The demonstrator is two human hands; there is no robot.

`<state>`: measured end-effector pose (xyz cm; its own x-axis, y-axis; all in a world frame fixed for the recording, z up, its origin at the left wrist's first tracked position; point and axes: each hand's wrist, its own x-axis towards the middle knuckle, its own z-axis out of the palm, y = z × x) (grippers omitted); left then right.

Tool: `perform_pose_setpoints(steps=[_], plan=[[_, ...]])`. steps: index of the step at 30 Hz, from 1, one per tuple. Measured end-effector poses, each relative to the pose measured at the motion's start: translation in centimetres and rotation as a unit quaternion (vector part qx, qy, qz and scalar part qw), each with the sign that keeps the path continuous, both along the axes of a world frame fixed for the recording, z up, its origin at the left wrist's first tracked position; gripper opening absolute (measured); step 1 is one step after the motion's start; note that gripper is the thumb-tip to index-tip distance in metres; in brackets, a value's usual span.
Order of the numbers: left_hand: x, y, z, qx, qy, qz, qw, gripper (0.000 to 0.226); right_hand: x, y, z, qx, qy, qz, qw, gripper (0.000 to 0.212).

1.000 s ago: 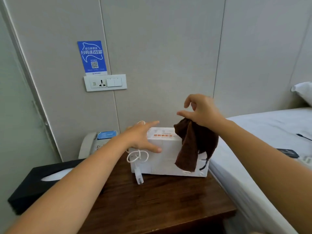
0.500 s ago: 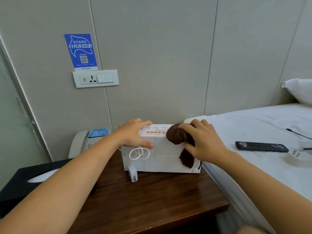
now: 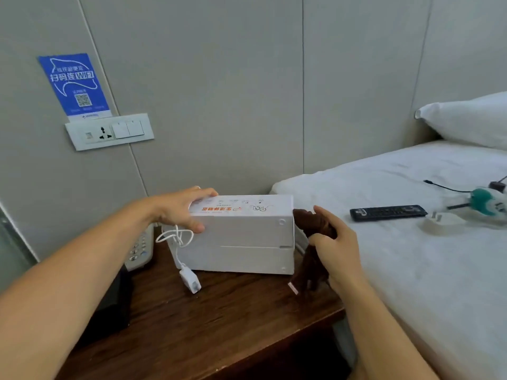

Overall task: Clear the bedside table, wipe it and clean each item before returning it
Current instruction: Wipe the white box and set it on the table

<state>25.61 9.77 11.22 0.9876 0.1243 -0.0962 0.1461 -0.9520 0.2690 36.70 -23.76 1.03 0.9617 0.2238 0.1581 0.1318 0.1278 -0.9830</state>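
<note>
A white box [image 3: 241, 239] with orange print on its top stands at the back of the dark wooden bedside table [image 3: 219, 325]. My left hand [image 3: 182, 208] grips the box's top left corner, thumb on the front face. A white cable with a plug [image 3: 189, 281] dangles from the box's left end. My right hand [image 3: 336, 249] holds a brown cloth [image 3: 311, 259] pressed against the box's right end; the cloth hangs down to the table.
A grey telephone [image 3: 141, 249] and a black tissue box [image 3: 115, 305] sit at the table's left. The bed [image 3: 411, 270] on the right carries a black remote [image 3: 388, 213], a white plug [image 3: 441, 223], a teal-and-white object [image 3: 487, 201] and a pillow [image 3: 466, 119]. A wall socket [image 3: 109, 131] is above.
My right hand brought the cloth down onto the box's top, then slid it over to the box's right end. My left hand has stayed on the box's top left corner.
</note>
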Motion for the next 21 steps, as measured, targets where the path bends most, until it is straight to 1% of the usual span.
perform_pose_setpoints(steps=[2,5,7,10,12,14,16,17,18,19,20,21], plan=[[0.3,0.5,0.2,0.001,0.016,0.007,1.000,0.095,-0.8,0.7,-0.5,0.002,0.005,-0.016,1.000,0.067],[0.3,0.6,0.9,0.022,0.047,0.029,0.998,0.090,-2.5,1.6,-1.8,0.018,0.001,-0.008,1.000,0.068],[0.5,-0.1,1.8,0.071,0.092,0.045,0.992,0.092,-3.4,2.1,-2.5,0.029,-0.008,0.015,0.999,0.068],[0.7,-2.3,3.1,0.176,0.156,0.087,0.968,0.109,-4.4,2.9,-3.2,0.031,-0.036,0.034,0.998,0.071],[0.3,-4.2,3.3,0.223,0.194,0.129,0.946,0.122,-5.4,3.3,-3.7,0.039,-0.069,0.029,0.996,0.063],[-0.2,-6.6,3.0,0.288,0.206,0.156,0.922,0.130,-6.4,3.5,-3.9,0.042,-0.100,0.016,0.994,0.048],[-0.6,-9.1,2.8,0.373,0.173,0.140,0.901,0.132,-6.9,3.7,-3.8,0.044,-0.106,-0.006,0.993,0.035],[-0.6,-10.0,2.7,0.404,0.142,0.109,0.897,0.132,-6.9,3.8,-3.7,0.048,-0.103,-0.018,0.993,0.029],[-0.4,-10.7,2.4,0.410,0.109,0.060,0.904,0.131,-6.8,3.8,-3.6,0.054,-0.101,-0.028,0.993,0.023],[-0.2,-11.2,2.0,0.376,0.080,0.001,0.923,0.128,-6.7,3.7,-3.6,0.056,-0.102,-0.037,0.993,0.020],[-0.1,-11.7,1.6,0.303,0.057,-0.055,0.950,0.124,-6.6,3.5,-3.5,0.056,-0.105,-0.044,0.992,0.020],[0.0,-12.3,1.1,0.209,0.034,-0.095,0.973,0.118,-6.6,3.1,-3.4,0.054,-0.107,-0.052,0.991,0.021]])
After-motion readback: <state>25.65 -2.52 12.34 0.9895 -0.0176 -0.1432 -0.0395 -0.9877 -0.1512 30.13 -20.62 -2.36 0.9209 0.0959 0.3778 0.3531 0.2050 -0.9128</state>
